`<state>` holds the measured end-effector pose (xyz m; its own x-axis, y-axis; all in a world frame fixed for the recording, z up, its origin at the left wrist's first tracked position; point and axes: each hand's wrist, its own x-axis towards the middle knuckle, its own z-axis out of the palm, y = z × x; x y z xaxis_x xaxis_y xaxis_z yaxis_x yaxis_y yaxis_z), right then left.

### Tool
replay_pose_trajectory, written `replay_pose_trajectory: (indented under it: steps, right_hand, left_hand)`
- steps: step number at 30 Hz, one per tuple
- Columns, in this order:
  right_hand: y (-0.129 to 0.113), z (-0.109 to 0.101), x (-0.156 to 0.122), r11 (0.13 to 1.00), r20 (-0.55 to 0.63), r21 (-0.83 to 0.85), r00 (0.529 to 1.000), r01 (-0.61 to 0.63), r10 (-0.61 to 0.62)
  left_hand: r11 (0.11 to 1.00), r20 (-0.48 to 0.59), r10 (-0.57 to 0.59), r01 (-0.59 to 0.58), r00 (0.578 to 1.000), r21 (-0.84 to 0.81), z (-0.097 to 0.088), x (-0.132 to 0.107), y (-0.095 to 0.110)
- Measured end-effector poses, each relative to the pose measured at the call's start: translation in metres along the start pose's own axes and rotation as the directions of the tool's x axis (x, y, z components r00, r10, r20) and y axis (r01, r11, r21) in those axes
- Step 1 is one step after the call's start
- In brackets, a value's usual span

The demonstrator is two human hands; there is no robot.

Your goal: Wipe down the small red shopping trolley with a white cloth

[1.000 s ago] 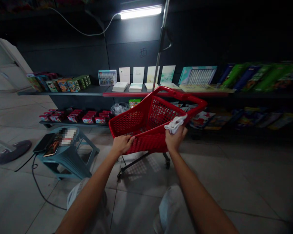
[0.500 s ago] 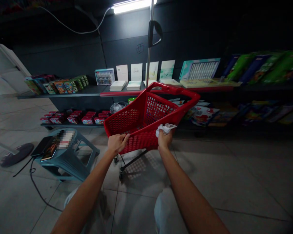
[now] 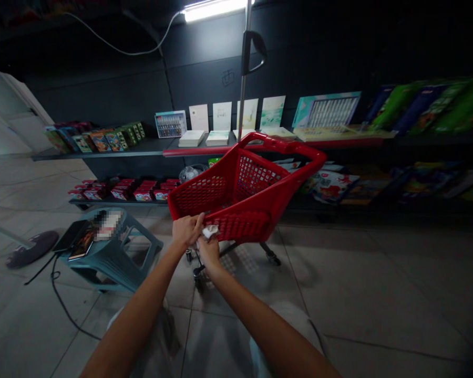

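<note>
A red shopping cart (image 3: 244,228) with a perforated plastic basket stands in front of me, its handle up at the right. My left hand (image 3: 187,231) is closed over the basket's rim at its near left corner. Close beside it, my right hand (image 3: 209,249) grips a crumpled white cloth (image 3: 210,231) against the outside of the basket's near side wall, just below the rim. Part of the cloth is hidden by the fingers.
Left of the cart stands a blue-grey plastic stool (image 3: 118,262) with dark flat items on it and a cable (image 3: 63,307) trailing over the floor. Behind, a dark shelf (image 3: 142,148) carries books, boxes and bags. A metal pole (image 3: 243,97) rises behind the cart.
My right hand has swept left with the white cloth along the cart's near side, from the right part of the wall to beside my left hand. The left hand stays on the rim.
</note>
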<state>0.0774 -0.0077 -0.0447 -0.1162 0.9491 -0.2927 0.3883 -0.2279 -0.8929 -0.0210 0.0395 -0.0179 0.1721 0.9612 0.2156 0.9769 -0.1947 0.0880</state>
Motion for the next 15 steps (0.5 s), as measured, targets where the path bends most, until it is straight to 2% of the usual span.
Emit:
replay_pose_trajectory:
  steps: [1, 4, 9, 13, 15]
  right_hand:
    - [-0.001, 0.000, -0.001, 1.000, 0.007, 0.023, 1.000, -0.006, 0.006]
    - [0.000, -0.005, 0.001, 0.992, -0.075, 0.125, 0.997, -0.017, 0.026]
    - [0.014, -0.023, 0.009, 0.967, -0.142, 0.254, 0.989, -0.011, 0.049]
    - [0.026, -0.059, 0.016, 0.902, -0.363, 0.430, 0.923, 0.043, 0.129]
    - [0.033, -0.090, 0.020, 0.918, -0.471, 0.387, 0.875, 0.087, 0.115]
  left_hand:
    - [1.000, 0.000, 0.006, -0.006, 1.000, 0.000, 0.001, 0.000, -0.001]
    - [1.000, -0.020, 0.017, -0.017, 1.000, 0.001, 0.003, 0.001, -0.004]
    - [0.998, -0.048, 0.059, -0.059, 0.997, -0.010, 0.002, -0.001, -0.005]
    - [0.995, -0.050, 0.101, -0.102, 0.994, -0.014, 0.003, -0.003, -0.008]
    - [0.994, -0.057, 0.107, -0.108, 0.993, -0.017, 0.004, -0.003, -0.010]
